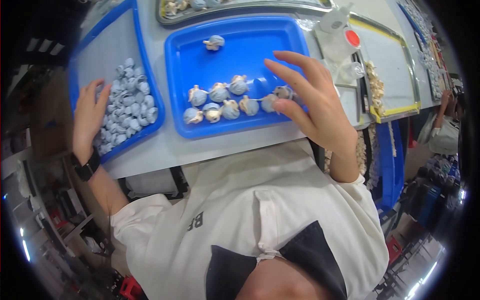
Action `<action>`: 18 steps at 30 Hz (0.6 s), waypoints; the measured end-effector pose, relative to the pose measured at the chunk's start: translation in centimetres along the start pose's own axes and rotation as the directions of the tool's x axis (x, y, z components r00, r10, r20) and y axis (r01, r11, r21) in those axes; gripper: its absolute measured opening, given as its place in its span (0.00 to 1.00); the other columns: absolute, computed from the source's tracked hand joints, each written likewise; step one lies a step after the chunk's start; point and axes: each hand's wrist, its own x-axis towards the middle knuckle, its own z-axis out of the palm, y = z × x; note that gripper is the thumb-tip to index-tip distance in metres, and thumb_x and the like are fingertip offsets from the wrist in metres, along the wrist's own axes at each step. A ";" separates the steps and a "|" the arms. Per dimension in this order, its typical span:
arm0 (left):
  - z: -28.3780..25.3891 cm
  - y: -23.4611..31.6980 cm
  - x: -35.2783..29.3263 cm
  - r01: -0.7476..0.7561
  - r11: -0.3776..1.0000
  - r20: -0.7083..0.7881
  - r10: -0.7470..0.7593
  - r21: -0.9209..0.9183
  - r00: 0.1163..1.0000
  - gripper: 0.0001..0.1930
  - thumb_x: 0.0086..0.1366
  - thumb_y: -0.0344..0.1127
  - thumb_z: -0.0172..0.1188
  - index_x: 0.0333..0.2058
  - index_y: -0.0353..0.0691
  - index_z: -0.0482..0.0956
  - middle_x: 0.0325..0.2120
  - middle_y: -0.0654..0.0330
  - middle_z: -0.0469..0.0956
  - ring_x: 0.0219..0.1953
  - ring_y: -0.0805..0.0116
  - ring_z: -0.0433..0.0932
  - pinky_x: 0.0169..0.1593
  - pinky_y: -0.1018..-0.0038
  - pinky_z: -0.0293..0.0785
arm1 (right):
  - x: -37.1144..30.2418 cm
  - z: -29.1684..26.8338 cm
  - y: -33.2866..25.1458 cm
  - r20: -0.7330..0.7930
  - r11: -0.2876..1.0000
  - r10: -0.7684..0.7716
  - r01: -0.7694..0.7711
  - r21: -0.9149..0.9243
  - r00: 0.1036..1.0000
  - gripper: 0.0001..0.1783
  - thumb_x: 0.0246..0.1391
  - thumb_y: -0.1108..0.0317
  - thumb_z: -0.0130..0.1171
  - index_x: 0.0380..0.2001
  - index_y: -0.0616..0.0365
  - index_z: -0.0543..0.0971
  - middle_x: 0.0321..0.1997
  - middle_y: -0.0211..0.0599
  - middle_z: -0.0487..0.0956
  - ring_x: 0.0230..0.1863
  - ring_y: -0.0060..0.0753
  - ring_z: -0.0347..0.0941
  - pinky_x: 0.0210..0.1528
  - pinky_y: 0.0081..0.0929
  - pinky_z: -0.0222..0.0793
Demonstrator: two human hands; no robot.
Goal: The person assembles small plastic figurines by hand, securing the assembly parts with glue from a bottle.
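Fingers (297, 60) of our right hand (322, 107) are standing wide apart from the thumb, so we are seeing this grip open, hanging over the right end of a blue tray (225, 67). Just beside its thumb tip, a blue-and-cream ball (284, 92) is lying partly behind the hand; whether skin and ball are touching, we cannot tell. Leftward from that grip, more such balls are sitting in two rows: a longer row nearer our body and a row of three behind it. Farther off, beyond those rows and to the left of our right fingertips, one lone ball (214, 43) is resting by itself.

Our left hand (89, 117) is reaching over a second, pale-lined tray (112, 45), its fingers extended and loosely parted, and we are seeing that grip open too. Just to its right, a heap of grey-blue shells (131, 97) is filling the near part of the tray. A dark watch (87, 166) is circling the wrist below.

To the right of our right hand, a yellow-edged tray (392, 55) is holding cream pieces (374, 89). Between that tray and our fingers, a red-capped bottle (338, 50) is lying tilted.
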 end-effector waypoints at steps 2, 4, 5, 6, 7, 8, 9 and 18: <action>0.5 0.3 0.7 -0.070 0.994 0.024 0.072 -0.080 0.997 0.15 0.62 0.42 0.46 0.39 0.34 0.68 0.36 0.48 0.69 0.38 0.55 0.69 0.44 0.70 0.63 | -1.1 -1.2 0.6 0.044 0.997 0.029 -0.032 0.070 0.999 0.22 0.45 0.61 0.56 0.45 0.59 0.70 0.48 0.45 0.67 0.46 0.44 0.65 0.49 0.34 0.58; 1.3 -2.3 1.8 -0.089 0.979 0.092 0.107 -0.185 0.990 0.12 0.62 0.39 0.45 0.35 0.34 0.66 0.32 0.50 0.68 0.34 0.57 0.68 0.42 0.72 0.62 | -2.2 -1.9 1.5 -0.041 0.976 0.014 -0.004 0.217 0.999 0.19 0.43 0.65 0.59 0.41 0.59 0.73 0.44 0.44 0.70 0.43 0.45 0.67 0.45 0.32 0.62; 1.1 -3.0 1.7 -0.038 0.980 0.164 0.071 -0.197 0.984 0.11 0.63 0.38 0.45 0.35 0.34 0.65 0.31 0.51 0.67 0.34 0.59 0.67 0.42 0.73 0.62 | -2.5 -3.0 2.1 -0.029 0.981 0.026 -0.020 0.193 0.999 0.19 0.43 0.65 0.59 0.41 0.59 0.73 0.44 0.44 0.70 0.43 0.45 0.67 0.45 0.32 0.62; 1.1 -2.7 1.2 -0.048 0.975 0.164 0.085 -0.218 0.983 0.11 0.63 0.38 0.45 0.35 0.34 0.65 0.31 0.51 0.67 0.34 0.59 0.67 0.42 0.73 0.62 | -2.9 -4.1 2.6 -0.139 0.979 0.039 -0.010 0.204 0.990 0.18 0.43 0.66 0.59 0.40 0.59 0.74 0.43 0.43 0.71 0.42 0.42 0.68 0.44 0.30 0.63; 0.8 -2.5 1.3 -0.091 0.980 0.130 0.114 -0.176 0.985 0.11 0.63 0.37 0.45 0.36 0.34 0.64 0.32 0.53 0.67 0.35 0.61 0.66 0.43 0.74 0.61 | -3.3 -5.2 3.1 -0.256 0.978 0.061 -0.007 0.207 0.965 0.18 0.42 0.67 0.59 0.40 0.59 0.74 0.41 0.43 0.73 0.40 0.39 0.70 0.43 0.28 0.64; 0.8 -2.3 1.7 -0.130 0.983 0.094 0.143 -0.129 0.985 0.10 0.63 0.37 0.45 0.36 0.35 0.63 0.32 0.55 0.66 0.35 0.64 0.65 0.43 0.74 0.60 | -4.3 -6.9 4.7 -0.400 0.989 0.143 -0.113 0.098 0.905 0.17 0.43 0.67 0.58 0.40 0.58 0.75 0.40 0.42 0.73 0.39 0.36 0.70 0.42 0.26 0.64; 0.9 -2.8 1.5 -0.137 0.982 0.092 0.150 -0.133 0.984 0.10 0.63 0.37 0.45 0.36 0.35 0.63 0.32 0.55 0.66 0.35 0.64 0.65 0.43 0.74 0.60 | -5.5 -8.5 6.8 -0.540 0.977 0.191 -0.214 0.019 0.820 0.17 0.44 0.66 0.58 0.40 0.57 0.75 0.39 0.41 0.74 0.38 0.32 0.71 0.41 0.25 0.65; 0.4 -2.6 1.4 -0.043 0.934 0.161 0.106 -0.355 0.981 0.09 0.62 0.36 0.47 0.38 0.38 0.65 0.35 0.63 0.64 0.37 0.74 0.62 0.42 0.81 0.58 | -10.8 -10.1 14.2 -0.036 0.703 0.711 -0.710 0.045 0.702 0.11 0.50 0.71 0.52 0.37 0.62 0.74 0.26 0.33 0.74 0.26 0.19 0.69 0.29 0.17 0.65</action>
